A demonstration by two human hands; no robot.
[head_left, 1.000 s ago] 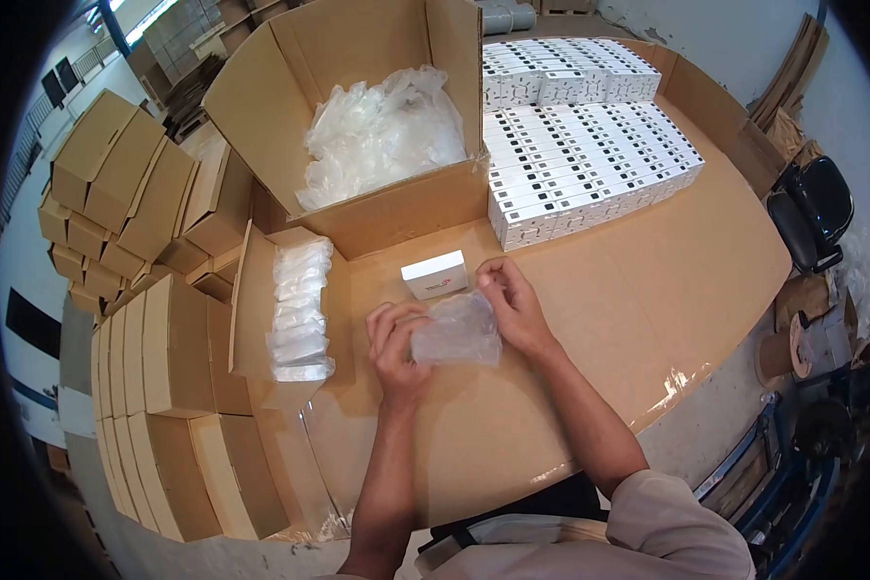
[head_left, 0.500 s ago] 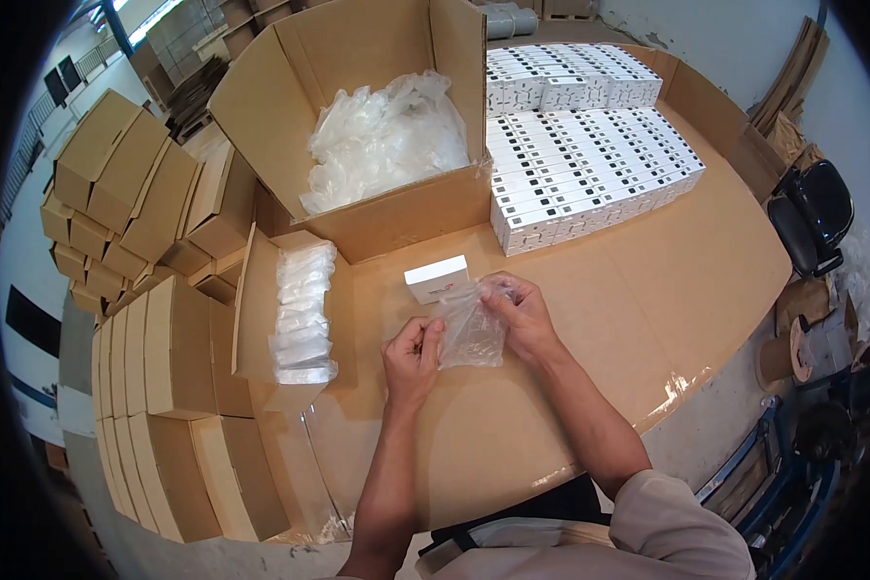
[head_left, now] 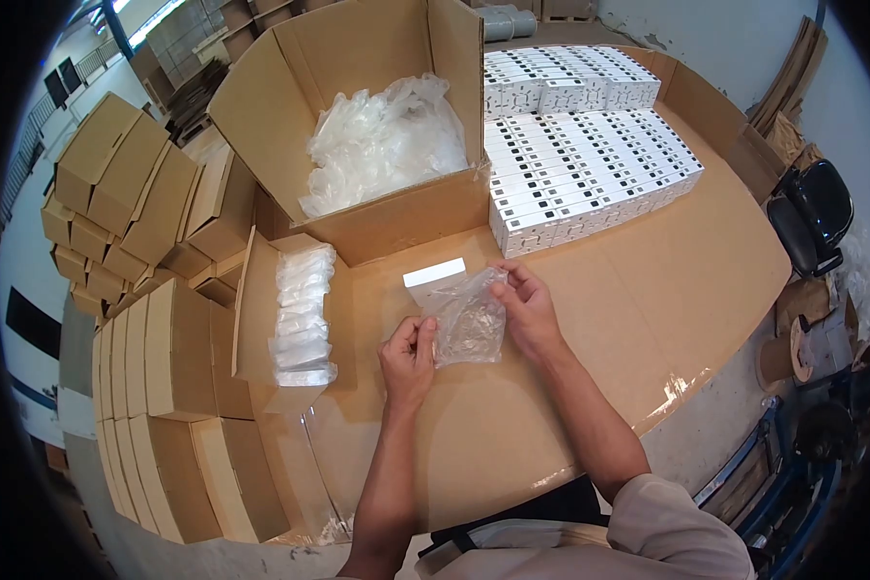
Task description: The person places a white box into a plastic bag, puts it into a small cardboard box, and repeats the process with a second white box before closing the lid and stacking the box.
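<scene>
A clear plastic bag point(head_left: 469, 324) is stretched between both hands just above the cardboard-covered table point(head_left: 648, 290). My left hand point(head_left: 408, 356) pinches the bag's lower left edge. My right hand point(head_left: 527, 307) grips its upper right corner. A small white box point(head_left: 433, 275) lies on the table just behind the bag, partly covered by the bag's top edge.
A big open carton point(head_left: 396, 217) holds loose plastic bags at the back. Rows of white boxes point(head_left: 590, 164) fill the back right. A small open carton point(head_left: 261, 309) at left holds bagged boxes. Closed brown cartons point(head_left: 164, 387) are stacked along the left edge.
The bag went from crumpled between my hands to pulled open and flat. My left hand dropped lower left, and the bag's top edge now overlaps the white box.
</scene>
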